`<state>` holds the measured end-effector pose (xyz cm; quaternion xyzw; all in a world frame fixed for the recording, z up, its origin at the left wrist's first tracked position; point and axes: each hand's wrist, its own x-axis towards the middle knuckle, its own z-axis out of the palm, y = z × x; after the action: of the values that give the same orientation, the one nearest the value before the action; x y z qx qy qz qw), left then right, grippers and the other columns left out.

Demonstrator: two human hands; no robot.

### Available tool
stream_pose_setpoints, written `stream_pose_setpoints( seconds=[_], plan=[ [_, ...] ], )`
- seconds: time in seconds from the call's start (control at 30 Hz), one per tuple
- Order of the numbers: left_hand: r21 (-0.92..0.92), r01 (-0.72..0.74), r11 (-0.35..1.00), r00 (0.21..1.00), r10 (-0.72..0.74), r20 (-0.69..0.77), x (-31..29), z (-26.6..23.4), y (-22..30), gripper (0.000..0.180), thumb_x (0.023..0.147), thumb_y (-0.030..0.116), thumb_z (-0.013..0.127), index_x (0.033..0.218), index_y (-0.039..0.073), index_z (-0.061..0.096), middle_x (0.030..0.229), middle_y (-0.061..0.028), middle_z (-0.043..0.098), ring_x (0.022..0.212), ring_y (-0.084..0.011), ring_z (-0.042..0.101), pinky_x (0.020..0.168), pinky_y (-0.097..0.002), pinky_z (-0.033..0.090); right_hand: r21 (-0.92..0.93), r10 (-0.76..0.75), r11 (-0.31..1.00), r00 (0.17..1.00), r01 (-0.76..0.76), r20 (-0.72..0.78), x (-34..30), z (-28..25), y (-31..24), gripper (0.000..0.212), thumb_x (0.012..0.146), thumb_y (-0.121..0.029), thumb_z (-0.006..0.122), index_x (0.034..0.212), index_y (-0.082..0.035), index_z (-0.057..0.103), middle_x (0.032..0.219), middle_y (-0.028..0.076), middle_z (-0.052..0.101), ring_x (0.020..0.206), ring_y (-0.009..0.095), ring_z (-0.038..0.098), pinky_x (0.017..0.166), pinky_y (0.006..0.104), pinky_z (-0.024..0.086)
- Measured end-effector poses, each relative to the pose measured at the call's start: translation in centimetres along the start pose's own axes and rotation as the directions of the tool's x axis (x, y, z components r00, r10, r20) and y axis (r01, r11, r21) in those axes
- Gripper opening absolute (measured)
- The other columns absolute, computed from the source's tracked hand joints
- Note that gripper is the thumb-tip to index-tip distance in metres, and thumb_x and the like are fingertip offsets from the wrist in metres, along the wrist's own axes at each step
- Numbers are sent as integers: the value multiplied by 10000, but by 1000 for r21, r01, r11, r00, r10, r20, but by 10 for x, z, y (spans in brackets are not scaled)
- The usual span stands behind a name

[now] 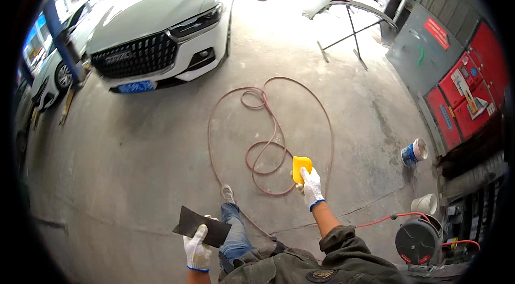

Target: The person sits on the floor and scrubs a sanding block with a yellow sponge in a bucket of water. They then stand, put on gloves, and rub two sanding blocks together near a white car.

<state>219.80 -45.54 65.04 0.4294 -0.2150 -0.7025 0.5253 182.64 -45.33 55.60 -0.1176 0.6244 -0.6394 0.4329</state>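
My left hand [198,251], in a white knit glove with a blue cuff, grips a dark grey sheet [206,227] that looks like sandpaper, the thumb lying on top. It is held low, in front of my leg. Farther forward and to the right, my right hand [311,187], gloved the same way, pinches a small yellow pad [301,168] with rounded corners. Whether the pad is a sanding block or a scraper I cannot tell. Sheet and pad are apart from each other.
A red hose [268,142] loops across the concrete floor before me. Left of it stands a white car [155,21]. A bumper [348,2] rests on a stand, far right. A paint bucket [414,152], a hose reel [416,241] and red cabinets [464,96] line the right side.
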Motion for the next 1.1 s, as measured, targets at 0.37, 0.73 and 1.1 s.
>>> stream_pose_setpoints(
  seconds=[0.37, 0.73, 1.1],
  plan=[
    [123, 139, 983, 956, -165, 242, 364, 170, 107, 313, 873, 20, 687, 1159, -63, 590, 1076, -192, 680, 978, -326, 687, 885, -464, 581, 212, 55, 977, 938, 20, -344, 209, 92, -55, 242, 993, -183, 557, 1178, -28, 557, 953, 121, 679, 746, 244, 686, 511, 362, 566],
    [220, 239, 946, 919, -293, 263, 693, 391, 56, 289, 837, 47, 729, 1097, -38, 639, 1008, -143, 701, 926, -269, 690, 861, -411, 570, 485, 305, 871, 854, -72, -421, 497, 160, -82, 322, 1021, -207, 519, 1289, -36, 466, 1039, 172, 659, 798, 346, 707, 618, 431, 612],
    [-23, 256, 966, 929, -239, 283, 993, 626, 64, 250, 849, 3, 722, 1085, -24, 642, 988, -120, 706, 891, -231, 702, 838, -381, 587, 95, -40, 993, 972, 63, -230, 890, 271, -342, 278, 970, -115, 626, 1229, -25, 576, 1083, 66, 657, 948, 188, 660, 813, 385, 578]
  ],
)
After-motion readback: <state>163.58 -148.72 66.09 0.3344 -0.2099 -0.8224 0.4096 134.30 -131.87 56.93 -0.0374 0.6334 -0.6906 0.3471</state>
